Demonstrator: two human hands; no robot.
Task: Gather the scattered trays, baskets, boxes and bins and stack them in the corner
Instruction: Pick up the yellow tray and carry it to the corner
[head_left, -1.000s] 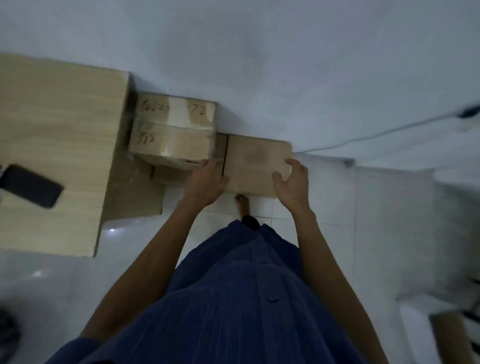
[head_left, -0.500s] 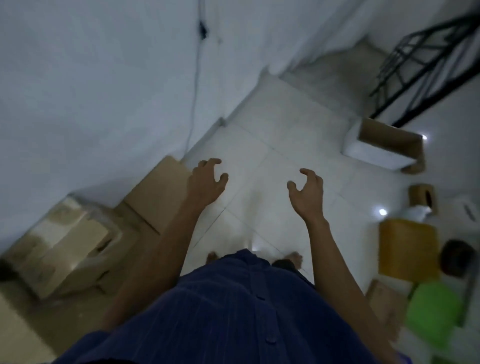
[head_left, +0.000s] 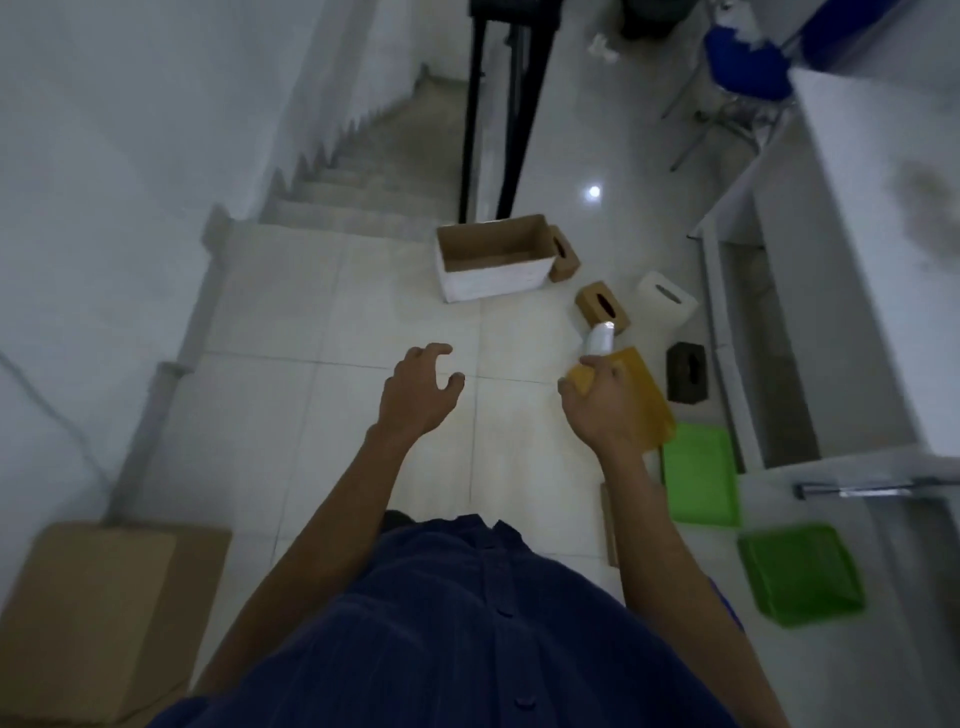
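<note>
Left hand (head_left: 418, 395) loosely curled, empty; right hand (head_left: 597, 410) same, overlaps yellow box (head_left: 647, 400), looks empty. Open carton (head_left: 493, 283) ahead of hands. I expect trip risk: dim light, green tray (head_left: 701, 478) beside right hand.

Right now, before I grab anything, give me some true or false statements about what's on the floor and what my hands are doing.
1. The white-sided cardboard box by the stairs is open on top. True.
2. The two green trays are nested together. False: the farther green tray and the nearer green tray lie separately on the floor.
3. The left hand grips a box. False: its fingers are loosely curled and hold nothing.
4. A black tissue box lies to the right of the yellow box. True.
</note>
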